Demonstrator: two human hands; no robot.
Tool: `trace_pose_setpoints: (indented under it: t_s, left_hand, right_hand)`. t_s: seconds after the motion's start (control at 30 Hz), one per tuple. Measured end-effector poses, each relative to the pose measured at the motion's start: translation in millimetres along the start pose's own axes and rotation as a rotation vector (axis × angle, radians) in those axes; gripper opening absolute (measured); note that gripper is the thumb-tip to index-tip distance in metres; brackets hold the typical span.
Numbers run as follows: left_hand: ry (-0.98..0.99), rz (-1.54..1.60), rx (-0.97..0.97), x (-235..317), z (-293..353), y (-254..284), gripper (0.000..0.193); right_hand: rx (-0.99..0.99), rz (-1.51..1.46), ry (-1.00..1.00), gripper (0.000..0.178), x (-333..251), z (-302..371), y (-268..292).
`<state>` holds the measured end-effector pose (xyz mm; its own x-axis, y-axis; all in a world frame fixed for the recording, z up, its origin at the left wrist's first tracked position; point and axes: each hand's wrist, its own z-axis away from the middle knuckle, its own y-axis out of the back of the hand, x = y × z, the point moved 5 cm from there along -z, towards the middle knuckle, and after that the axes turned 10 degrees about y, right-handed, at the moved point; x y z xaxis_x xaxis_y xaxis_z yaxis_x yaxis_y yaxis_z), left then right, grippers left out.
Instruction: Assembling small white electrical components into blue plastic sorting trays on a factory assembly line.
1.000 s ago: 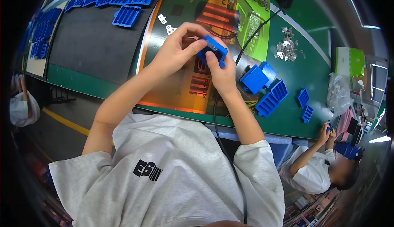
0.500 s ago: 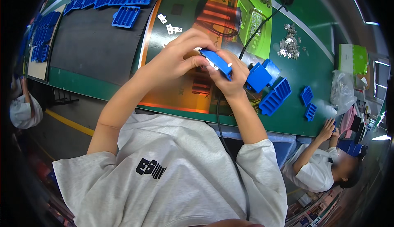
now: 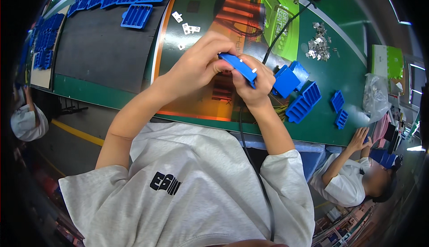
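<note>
Between my two hands, over the printed board, is a blue battery holder [image 3: 243,71] seen nearly edge-on. Two small white tabs stick out along its upper edge. My left hand [image 3: 199,63] pinches the holder's left end between thumb and fingers. My right hand [image 3: 258,86] wraps round the other end, thumb on the near side. Its slots are turned out of sight. Left of my hands, several flat metal contact plates [image 3: 191,29] lie on the board, and a single small metal plate [image 3: 181,47] lies closest to my left hand.
Blue battery holders [image 3: 304,103] lie right of my hands, beside a metal contact pile [image 3: 318,46]. A black cable [image 3: 281,36] crosses the printed board [image 3: 178,108]. Rows of holders [image 3: 136,16] stand on a dark mat [image 3: 100,50]. A co-worker [image 3: 342,182] sits at right.
My hands have shifted slightly right with the battery holder and tilted it. A second white tab now shows on its edge, and the pale piece by my right thumb is out of sight.
</note>
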<state>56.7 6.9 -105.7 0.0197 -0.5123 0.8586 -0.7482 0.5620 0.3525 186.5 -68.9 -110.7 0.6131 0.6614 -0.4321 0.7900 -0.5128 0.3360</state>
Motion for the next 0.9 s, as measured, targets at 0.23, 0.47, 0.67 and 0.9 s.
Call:
trace_pose_setpoints:
  t_s: [0.23,0.47,0.67,0.9]
  left_hand:
    - [0.28,0.144,-0.056,-15,-6,-6,0.026]
    - [0.325,0.216,-0.115,-13,-5,-1,0.047]
    - [0.298,0.152,-0.064,-11,-3,-2,0.043]
    - [0.688,0.589,-0.078,-43,-9,-5,0.034]
  right_hand:
    - [0.124,-0.266,-0.637,0.031,27,27,-11]
    - [0.026,-0.139,-0.499,0.028,24,22,-9]
    - [0.011,-0.056,-0.457,0.027,22,21,-10]
    - [0.099,-1.041,-1.174,0.069,42,34,-31]
